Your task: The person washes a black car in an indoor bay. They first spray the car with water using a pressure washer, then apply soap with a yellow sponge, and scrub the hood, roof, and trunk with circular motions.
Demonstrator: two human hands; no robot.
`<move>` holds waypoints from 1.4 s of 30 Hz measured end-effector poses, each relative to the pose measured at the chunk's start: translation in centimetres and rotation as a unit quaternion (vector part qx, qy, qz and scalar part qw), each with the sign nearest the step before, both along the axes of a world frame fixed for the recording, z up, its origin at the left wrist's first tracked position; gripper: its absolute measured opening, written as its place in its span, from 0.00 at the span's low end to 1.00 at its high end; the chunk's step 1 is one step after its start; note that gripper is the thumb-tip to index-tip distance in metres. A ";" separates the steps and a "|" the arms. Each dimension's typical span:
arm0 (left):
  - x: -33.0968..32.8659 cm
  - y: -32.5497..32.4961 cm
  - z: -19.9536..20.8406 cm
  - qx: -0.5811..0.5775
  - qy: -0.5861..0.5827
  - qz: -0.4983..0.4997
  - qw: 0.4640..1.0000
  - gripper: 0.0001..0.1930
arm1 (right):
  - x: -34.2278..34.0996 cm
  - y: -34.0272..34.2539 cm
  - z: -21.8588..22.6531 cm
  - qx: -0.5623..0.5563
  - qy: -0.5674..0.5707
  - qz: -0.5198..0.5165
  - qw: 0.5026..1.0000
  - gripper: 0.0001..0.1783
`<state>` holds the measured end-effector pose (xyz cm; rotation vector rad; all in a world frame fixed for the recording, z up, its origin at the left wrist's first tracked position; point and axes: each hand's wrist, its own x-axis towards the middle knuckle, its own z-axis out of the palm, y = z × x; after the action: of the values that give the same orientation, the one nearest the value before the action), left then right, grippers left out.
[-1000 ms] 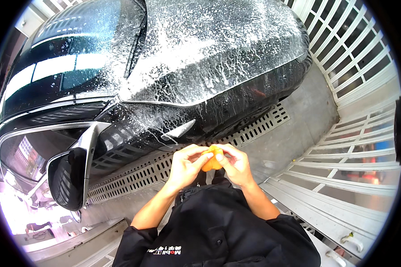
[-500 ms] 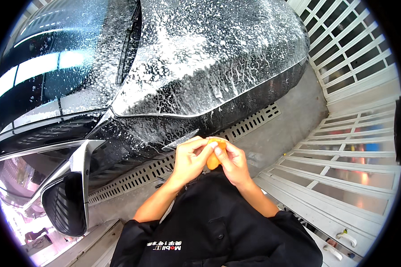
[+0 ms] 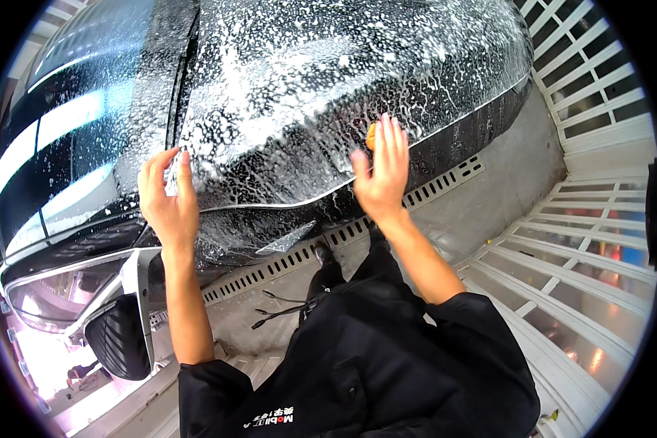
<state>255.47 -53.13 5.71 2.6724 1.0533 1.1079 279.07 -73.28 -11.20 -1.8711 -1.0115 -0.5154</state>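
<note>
A black car's hood (image 3: pixel 328 95) fills the upper view, streaked with white soap foam. My right hand (image 3: pixel 381 174) presses flat on an orange sponge (image 3: pixel 371 134) against the hood's lower right edge; only a sliver of the sponge shows past my fingers. My left hand (image 3: pixel 168 201) lies flat with fingers together on the foamy hood near its left corner, holding nothing. The windshield (image 3: pixel 66 146) lies to the left of the hood.
A side mirror (image 3: pixel 120 332) juts out at lower left. A slotted drain grate (image 3: pixel 343 241) runs along the grey floor beside the car. White metal railing bars (image 3: pixel 598 241) line the right side. My black shoe (image 3: pixel 323 255) stands near the grate.
Both hands held the orange sponge together near my chest; now they have parted and reached up onto the hood, the right one carrying the sponge.
</note>
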 end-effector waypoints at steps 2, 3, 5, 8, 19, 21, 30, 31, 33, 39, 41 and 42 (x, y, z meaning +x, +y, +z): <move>-0.2 1.0 -0.5 -0.004 0.023 -0.010 1.000 0.15 | -1.3 -0.6 -0.1 -0.076 0.010 0.036 0.996 0.55; -0.3 1.3 -1.0 0.009 0.037 -0.013 0.999 0.16 | -1.4 -1.1 -0.2 -0.102 0.005 0.055 0.993 0.59; -1.0 1.9 -2.1 0.040 0.064 -0.017 0.997 0.18 | -1.0 -0.5 -0.7 -0.112 0.024 0.027 0.993 0.60; -1.5 1.9 -3.2 -0.018 0.136 0.006 0.991 0.25 | -7.4 3.6 -0.9 -0.118 0.050 -0.038 0.991 0.63; 0.0 1.5 -4.0 0.056 0.165 0.042 0.984 0.28 | -7.9 4.4 2.9 -0.241 0.100 -0.068 0.963 0.61; 0.4 1.2 -3.9 0.027 0.150 0.037 0.988 0.25 | -16.4 5.7 -1.1 -0.197 -0.076 0.047 0.976 0.60; 0.7 0.9 -3.9 0.073 0.145 0.036 0.986 0.25 | -5.0 4.9 3.9 -0.195 0.027 -0.108 0.975 0.50; 0.7 0.9 -3.6 0.072 0.139 0.027 0.987 0.24 | -10.9 6.8 3.3 -0.092 0.060 0.008 0.994 0.49; 0.6 0.9 -3.7 0.055 0.139 0.034 0.988 0.24 | -16.3 8.3 3.1 -0.072 -0.014 0.185 0.980 0.47; 0.7 0.8 -3.8 0.052 0.158 0.060 0.984 0.24 | 7.3 4.5 3.5 -0.052 0.167 -0.178 0.968 0.64; 0.5 0.9 -3.8 0.055 0.150 0.055 0.986 0.24 | 3.2 7.5 3.3 -0.056 0.127 -0.209 0.968 0.61; 0.4 0.9 -3.7 0.053 0.148 0.055 0.986 0.24 | -1.3 8.7 4.2 -0.090 0.114 -0.127 0.981 0.58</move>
<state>255.85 -52.20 1.98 2.9651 1.2317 0.8171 277.75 -64.56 -7.02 -2.1815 -0.6894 -0.3537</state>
